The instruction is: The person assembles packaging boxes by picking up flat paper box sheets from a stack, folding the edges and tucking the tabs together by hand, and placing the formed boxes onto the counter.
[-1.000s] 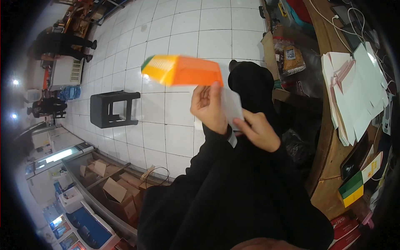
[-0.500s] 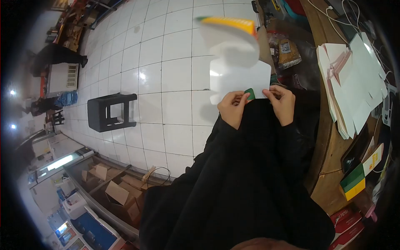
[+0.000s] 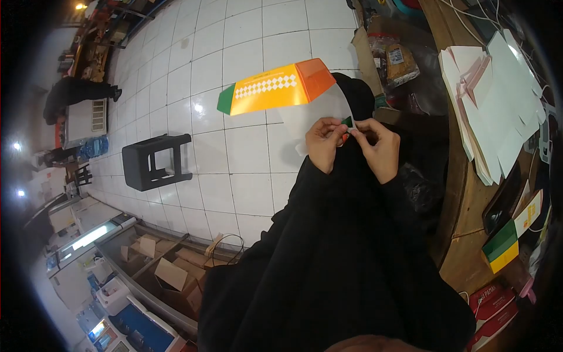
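Note:
A printed carton blank [image 3: 271,92] is held up in front of me over my lap and the tiled floor. Its far panel is yellow with a white diamond pattern, flanked by a green flap and an orange flap; the pale inner side shows nearer to me. My left hand [image 3: 322,145] is closed, pinching a small green part at the blank's near edge. Close beside it, my right hand [image 3: 378,149] also pinches that edge, fingertips almost touching the left ones. The fingers partly hide the fold between them.
A stack of white carton blanks [image 3: 495,111] lies on the wooden table [image 3: 460,232] at right, with a yellow-green carton [image 3: 509,243] and red boxes [image 3: 492,311] nearby. A black stool [image 3: 155,161] stands on the floor. Cardboard boxes [image 3: 182,273] and a person [image 3: 73,97] are at left.
The blank's far panel has swung down and left, so its yellow printed face now shows. My right hand has moved left, close to my left hand.

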`<act>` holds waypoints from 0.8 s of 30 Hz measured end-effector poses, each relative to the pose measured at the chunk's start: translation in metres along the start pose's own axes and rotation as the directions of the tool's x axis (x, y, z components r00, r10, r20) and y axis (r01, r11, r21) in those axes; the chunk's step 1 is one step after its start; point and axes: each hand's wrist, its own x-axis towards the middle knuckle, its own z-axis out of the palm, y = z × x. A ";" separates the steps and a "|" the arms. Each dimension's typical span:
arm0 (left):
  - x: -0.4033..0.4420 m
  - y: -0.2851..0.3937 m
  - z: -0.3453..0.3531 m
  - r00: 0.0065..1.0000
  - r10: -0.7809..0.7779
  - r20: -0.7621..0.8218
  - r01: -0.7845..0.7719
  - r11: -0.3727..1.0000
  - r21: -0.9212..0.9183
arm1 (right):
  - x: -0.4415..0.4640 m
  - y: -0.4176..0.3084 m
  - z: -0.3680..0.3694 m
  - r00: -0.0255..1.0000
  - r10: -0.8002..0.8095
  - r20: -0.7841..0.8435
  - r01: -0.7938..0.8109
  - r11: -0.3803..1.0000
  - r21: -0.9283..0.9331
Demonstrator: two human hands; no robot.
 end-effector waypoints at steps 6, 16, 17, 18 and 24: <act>-0.003 -0.002 -0.005 0.999 -0.023 0.024 0.025 0.996 -0.081 | 0.001 0.000 -0.002 1.000 0.012 0.022 -0.012 1.000 -0.006; -0.003 0.001 -0.015 0.975 -0.029 0.220 0.042 0.998 -0.053 | 0.001 0.004 -0.005 0.972 -0.227 0.057 0.232 0.966 -0.111; -0.003 0.000 -0.015 0.978 -0.028 0.207 0.034 0.999 -0.025 | 0.001 0.005 -0.005 0.975 -0.204 0.087 0.212 0.973 -0.088; -0.003 -0.003 -0.016 0.978 -0.027 0.208 0.033 0.999 -0.026 | 0.000 0.007 -0.005 0.976 -0.181 0.118 0.190 0.980 -0.065; -0.015 0.001 -0.007 0.986 -0.021 0.166 0.052 0.981 -0.185 | -0.005 0.020 0.009 0.947 -0.312 0.081 0.320 0.940 -0.119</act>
